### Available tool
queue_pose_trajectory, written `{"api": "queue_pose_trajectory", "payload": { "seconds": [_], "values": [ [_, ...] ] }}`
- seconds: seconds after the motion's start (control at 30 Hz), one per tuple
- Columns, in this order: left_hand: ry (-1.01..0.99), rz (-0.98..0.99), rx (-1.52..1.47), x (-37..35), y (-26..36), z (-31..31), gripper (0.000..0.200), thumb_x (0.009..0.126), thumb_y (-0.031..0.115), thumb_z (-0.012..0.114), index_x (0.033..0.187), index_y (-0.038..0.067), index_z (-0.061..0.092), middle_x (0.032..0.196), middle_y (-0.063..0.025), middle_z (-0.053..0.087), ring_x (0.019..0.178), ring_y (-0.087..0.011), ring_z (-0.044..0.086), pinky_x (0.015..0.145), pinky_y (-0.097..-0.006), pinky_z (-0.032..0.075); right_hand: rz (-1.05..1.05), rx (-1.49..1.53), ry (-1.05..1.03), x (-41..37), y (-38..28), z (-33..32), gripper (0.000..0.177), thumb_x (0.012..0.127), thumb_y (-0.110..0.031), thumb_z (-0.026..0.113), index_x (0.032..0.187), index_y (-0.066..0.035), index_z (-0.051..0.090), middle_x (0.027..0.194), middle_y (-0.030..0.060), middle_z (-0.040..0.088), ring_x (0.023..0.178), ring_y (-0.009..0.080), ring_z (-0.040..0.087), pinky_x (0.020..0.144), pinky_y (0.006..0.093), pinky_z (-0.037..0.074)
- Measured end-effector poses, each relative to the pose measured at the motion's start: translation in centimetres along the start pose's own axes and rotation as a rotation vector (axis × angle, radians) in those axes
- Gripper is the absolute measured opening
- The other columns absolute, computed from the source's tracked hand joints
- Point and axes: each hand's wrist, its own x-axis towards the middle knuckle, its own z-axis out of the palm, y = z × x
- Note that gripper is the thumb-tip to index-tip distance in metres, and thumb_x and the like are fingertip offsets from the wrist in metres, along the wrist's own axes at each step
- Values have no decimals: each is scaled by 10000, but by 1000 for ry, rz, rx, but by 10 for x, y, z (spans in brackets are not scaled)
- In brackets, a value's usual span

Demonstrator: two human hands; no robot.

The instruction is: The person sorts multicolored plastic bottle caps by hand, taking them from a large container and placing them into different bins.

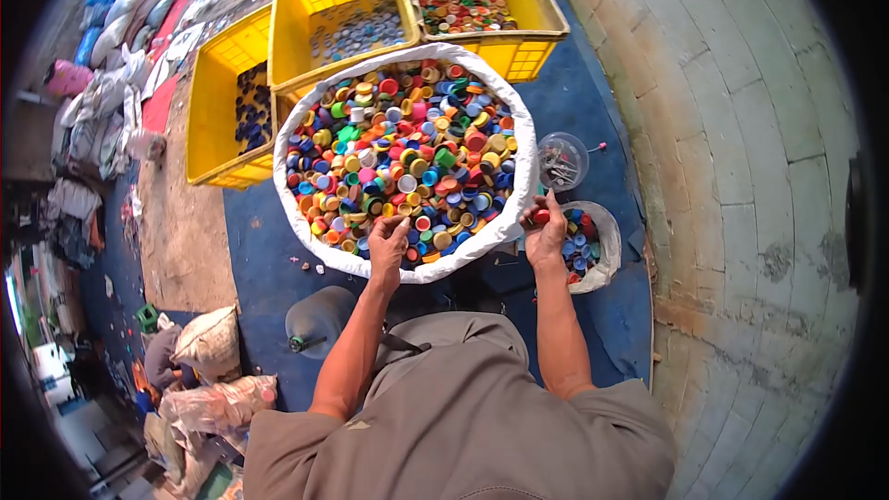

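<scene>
A wide sack with a rolled white rim (528, 130) is full of mixed plastic bottle caps (407, 143) in many colours. My left hand (388, 243) is over the near side of the caps, with its fingers bent together; whatever is between them is too small to make out. At the sack's right rim, my right hand (548, 233) is closed around red bottle caps (540, 216). Just beyond that hand is a smaller white sack (607, 245) holding mostly blue and red caps, partly hidden by my hand and wrist.
Behind the sack stand yellow crates (287, 14) with sorted caps: dark, pale blue, and red-orange. A clear tub (563, 159) with small items sits right of the sack. A grey cylindrical container (319, 322) is near my left arm. Stuffed bags (208, 343) lie at left; a block wall (732, 176) runs along the right.
</scene>
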Motion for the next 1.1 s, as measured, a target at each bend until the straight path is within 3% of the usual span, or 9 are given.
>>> {"api": "queue_pose_trajectory", "payload": {
  "seconds": [0.17,0.23,0.33,0.57,0.73,0.83,0.87,1.0,1.1],
  "values": [
    [203,70,41,-4,0,-66,240,851,172,703,1005,26,591,705,39,540,533,-24,415,479,-185,326,146,-360,-223,-25,67,30,198,830,-214,710,798,-33,638,663,6,579,592,121,556,549,262,462],
    [205,62,97,-12,-5,-84,211,852,174,708,975,29,617,793,21,573,694,-50,487,634,-204,400,-167,-1021,-368,-27,92,42,191,785,-187,735,854,-24,663,674,37,602,607,160,567,572,290,472],
    [214,51,119,-19,-11,-96,207,844,163,709,971,20,631,797,13,578,710,-66,489,649,-217,400,-544,-1499,-578,-32,109,57,235,720,-149,738,916,-38,673,783,162,608,719,303,620,677,379,504],
    [196,92,174,-27,-16,-99,203,863,162,681,978,2,631,853,-30,642,747,-90,536,688,-240,434,-607,-1709,-450,-18,149,59,289,749,-235,731,925,-18,657,853,175,623,785,322,621,714,409,497],
    [105,41,158,-29,-7,-87,201,889,148,648,1022,3,606,852,-27,645,761,-84,547,693,-241,437,-622,-1730,-455,-14,159,59,318,763,-275,726,911,0,661,802,160,628,784,309,627,709,416,492],
    [-27,14,101,-30,6,-77,287,889,150,648,1129,12,573,975,-60,631,840,-102,576,716,-242,471,-389,-1499,-397,-21,149,70,344,776,-307,726,903,5,651,714,127,615,688,270,620,665,405,492],
    [-72,48,88,-32,15,-69,317,887,151,651,1160,15,563,1015,-69,622,864,-110,580,724,-243,482,-340,-1434,-423,-28,141,78,335,803,-324,724,899,-11,651,658,62,604,606,177,589,581,322,479],
    [-238,184,44,-29,36,-50,460,858,144,693,1271,36,523,1170,-102,581,952,-122,576,736,-229,509,300,-804,-513,-55,116,102,194,885,-270,659,863,-78,652,673,-47,542,579,20,460,504,188,354],
    [-294,166,-14,-21,36,-46,417,859,127,695,1244,37,564,1159,-85,608,917,-113,590,735,-223,500,423,-586,-535,-68,119,106,191,903,-252,634,906,-61,633,665,-46,526,561,36,453,512,201,366]
  ]
}}
